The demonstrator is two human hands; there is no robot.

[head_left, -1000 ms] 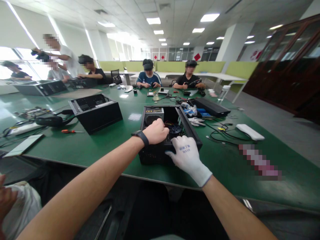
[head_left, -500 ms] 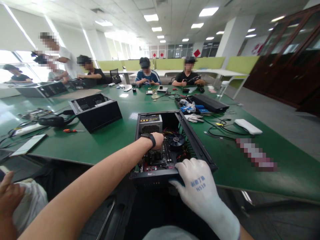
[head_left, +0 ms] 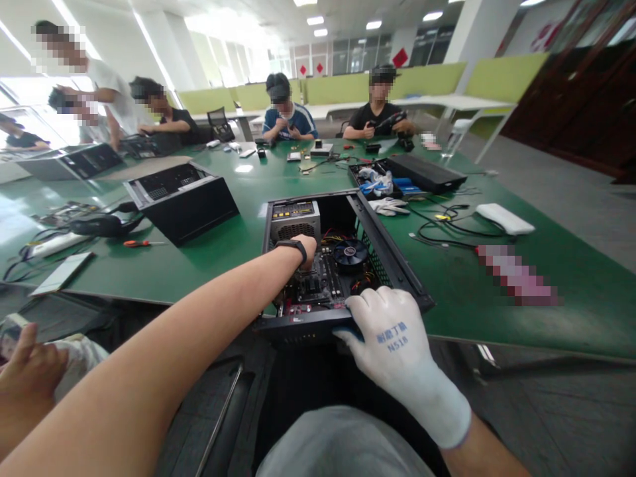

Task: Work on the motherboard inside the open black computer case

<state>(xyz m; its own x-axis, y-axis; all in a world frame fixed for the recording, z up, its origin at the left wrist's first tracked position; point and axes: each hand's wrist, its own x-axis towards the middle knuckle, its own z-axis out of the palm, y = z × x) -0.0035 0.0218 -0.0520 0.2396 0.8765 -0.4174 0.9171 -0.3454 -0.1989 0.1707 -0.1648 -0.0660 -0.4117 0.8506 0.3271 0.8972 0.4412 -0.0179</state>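
An open black computer case (head_left: 397,255) lies at the table's near edge, its inside facing up. Bare and wearing a dark wristband, my left hand (head_left: 307,248) reaches into it just in front of the power supply (head_left: 297,222); its fingers are hidden down inside. Right of that hand is a round black cooling fan (head_left: 350,254), and below it spreads the motherboard (head_left: 315,288). My right hand (head_left: 387,324), in a white glove, grips the near rim of the case, fingers over the top and thumb in front.
Another case (head_left: 193,212) and an orange screwdriver (head_left: 136,243) are to the left. On the right are a tray (head_left: 427,173) with gloves, black cables (head_left: 432,228) and a white power strip (head_left: 505,218). Several people sit across the green table (head_left: 536,285); another person's hand (head_left: 30,364) holds a phone at left.
The view has tipped downward, so everything sits higher in the picture. My left hand has shifted slightly left inside the case. My right hand keeps its hold on the rim.
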